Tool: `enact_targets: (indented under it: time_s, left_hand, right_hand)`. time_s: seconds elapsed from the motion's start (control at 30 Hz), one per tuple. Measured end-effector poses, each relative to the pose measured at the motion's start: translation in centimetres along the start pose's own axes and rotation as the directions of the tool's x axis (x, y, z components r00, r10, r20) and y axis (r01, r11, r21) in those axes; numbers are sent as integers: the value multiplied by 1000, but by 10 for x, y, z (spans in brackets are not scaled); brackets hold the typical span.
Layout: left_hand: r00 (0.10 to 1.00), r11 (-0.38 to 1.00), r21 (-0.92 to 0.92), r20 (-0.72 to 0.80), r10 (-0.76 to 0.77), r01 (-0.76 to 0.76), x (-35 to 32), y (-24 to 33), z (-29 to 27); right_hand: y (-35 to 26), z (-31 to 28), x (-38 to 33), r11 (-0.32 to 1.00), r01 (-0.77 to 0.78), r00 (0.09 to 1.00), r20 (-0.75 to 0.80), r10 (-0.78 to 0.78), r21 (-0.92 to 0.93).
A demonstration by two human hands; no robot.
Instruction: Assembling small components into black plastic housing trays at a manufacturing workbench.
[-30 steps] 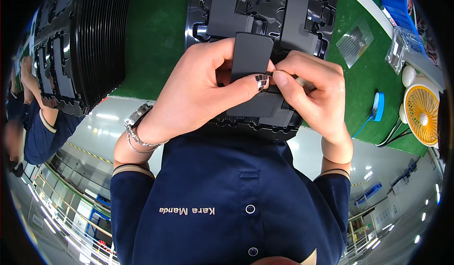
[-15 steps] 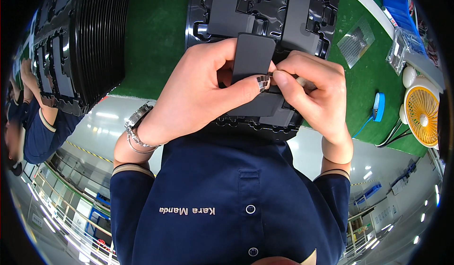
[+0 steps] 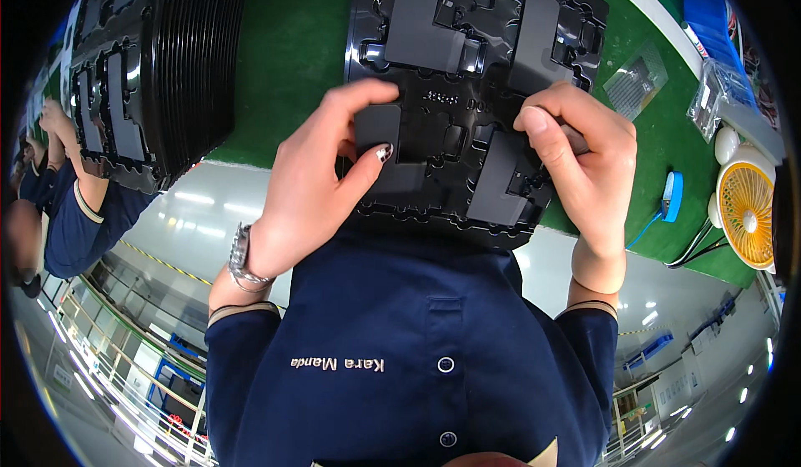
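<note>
Three panels (image 3: 425, 37) appear settled in the tray (image 3: 450, 112), at 11, 1 and 5 o'clock. A fourth panel (image 3: 377, 129), at 8, shows between the left hand's (image 3: 309, 167) parted thumb and index; whether that grip holds it, or it is seated, I cannot tell. The right hand (image 3: 588, 150), at 3, has its fingertips closed together, any contents hidden.
</note>
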State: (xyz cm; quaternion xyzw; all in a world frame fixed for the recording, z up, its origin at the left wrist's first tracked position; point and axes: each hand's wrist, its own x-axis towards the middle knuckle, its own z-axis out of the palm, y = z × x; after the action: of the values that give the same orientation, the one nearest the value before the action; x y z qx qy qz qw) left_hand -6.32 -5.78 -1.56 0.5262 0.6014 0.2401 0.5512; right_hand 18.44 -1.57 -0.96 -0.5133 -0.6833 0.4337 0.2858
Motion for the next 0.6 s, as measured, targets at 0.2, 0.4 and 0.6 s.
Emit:
enact_targets:
  time_s: [0.2, 0.4, 0.6]
  left_hand:
    - [914, 670, 659, 69, 400, -343, -1, -8, -3]
    - [879, 776, 432, 99, 467, -461, 9, 2, 1]
    - [964, 975, -137, 181, 197, -173, 15, 19, 12]
  right_hand:
    - [-1, 6, 1, 998, 56, 998, 34, -58, 32]
    - [-3, 12, -1, 986, 139, 966, 205, -155, 88]
    - [1, 22, -6, 972, 132, 964, 203, -171, 194]
